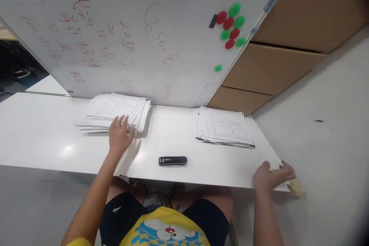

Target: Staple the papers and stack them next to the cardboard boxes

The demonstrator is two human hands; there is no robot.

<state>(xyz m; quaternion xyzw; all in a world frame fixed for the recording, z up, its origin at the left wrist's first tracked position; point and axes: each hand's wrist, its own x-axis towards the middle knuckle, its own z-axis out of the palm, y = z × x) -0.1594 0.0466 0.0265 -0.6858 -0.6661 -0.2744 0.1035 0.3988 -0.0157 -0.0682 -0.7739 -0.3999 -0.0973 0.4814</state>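
Observation:
My left hand [119,135] lies with fingers spread on the near edge of a loose stack of printed sheets [115,113] at the left of the white table [43,134]. A second, neater stack of printed sheets [223,127] sits to the right. Between them, near the front edge, lies a black stapler [173,160]. My right hand [272,177] curls its fingers over the table's front right corner, gripping the edge.
A whiteboard [138,34] with red writing leans behind the table, with red and green magnets [232,27] near its top right corner. Brown cardboard boxes [291,46] stand behind it on the right. Pale floor lies to the right.

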